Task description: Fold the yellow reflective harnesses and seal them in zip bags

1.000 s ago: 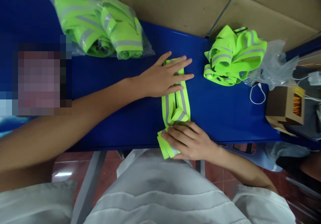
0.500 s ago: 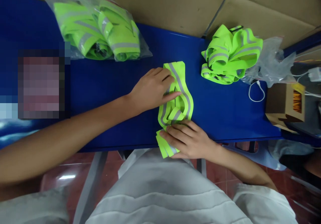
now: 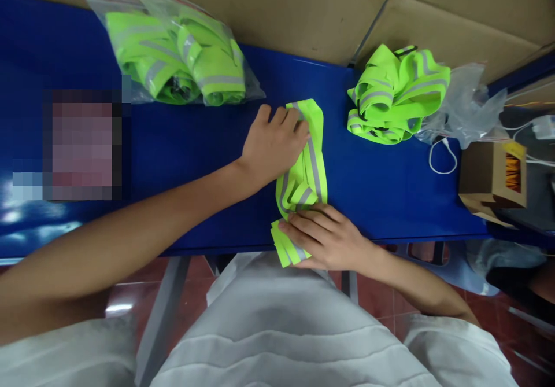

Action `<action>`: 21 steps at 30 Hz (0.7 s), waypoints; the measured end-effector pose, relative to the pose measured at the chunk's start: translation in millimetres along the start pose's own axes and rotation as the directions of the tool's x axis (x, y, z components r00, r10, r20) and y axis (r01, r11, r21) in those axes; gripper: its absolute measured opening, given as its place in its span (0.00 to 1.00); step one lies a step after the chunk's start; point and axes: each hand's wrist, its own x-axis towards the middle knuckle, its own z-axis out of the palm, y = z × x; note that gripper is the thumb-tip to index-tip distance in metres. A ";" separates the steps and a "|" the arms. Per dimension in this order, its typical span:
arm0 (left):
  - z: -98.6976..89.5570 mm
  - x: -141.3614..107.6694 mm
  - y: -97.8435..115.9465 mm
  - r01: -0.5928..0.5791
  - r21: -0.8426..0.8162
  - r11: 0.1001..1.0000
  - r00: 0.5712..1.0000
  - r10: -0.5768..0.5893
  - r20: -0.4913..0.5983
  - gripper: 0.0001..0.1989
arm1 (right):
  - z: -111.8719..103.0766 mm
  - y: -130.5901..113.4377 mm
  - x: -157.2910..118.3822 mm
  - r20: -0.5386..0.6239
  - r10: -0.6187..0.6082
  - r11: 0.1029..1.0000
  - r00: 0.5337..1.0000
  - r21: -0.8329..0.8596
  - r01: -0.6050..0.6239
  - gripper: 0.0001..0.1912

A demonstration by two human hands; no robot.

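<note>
A neon yellow-green reflective strap (image 3: 318, 167) with grey stripes lies in folded layers on the blue table in front of me. Over its far part, my left hand (image 3: 277, 144) curls its fingers onto the band; the thumb is mostly hidden. At the near end, my right hand (image 3: 325, 236) presses on and grips the folded layers, with its fingers across them and the loose ends showing to its left. A short loop of the band stands up between the two hands.
Clear zip bags (image 3: 212, 57) of similar straps lie at the back left. A loose strap heap (image 3: 394, 98) sits back right, beside an empty-looking plastic bag (image 3: 468, 109), a white cable (image 3: 443, 164) and an open cardboard box (image 3: 481, 179). A cardboard wall (image 3: 303, 11) borders the table (image 3: 208, 138).
My left hand has shifted slightly away from me and turned over the far part of the strap, drawing the layers narrower and straighter. The right hand stays in place.
</note>
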 end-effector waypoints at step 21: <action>13.2 22.2 -4.9 -0.158 -0.342 0.926 0.976 0.199 0.088 0.21 | -7.7 -12.4 2.7 0.054 0.072 0.995 0.996 -0.068 -0.068 0.31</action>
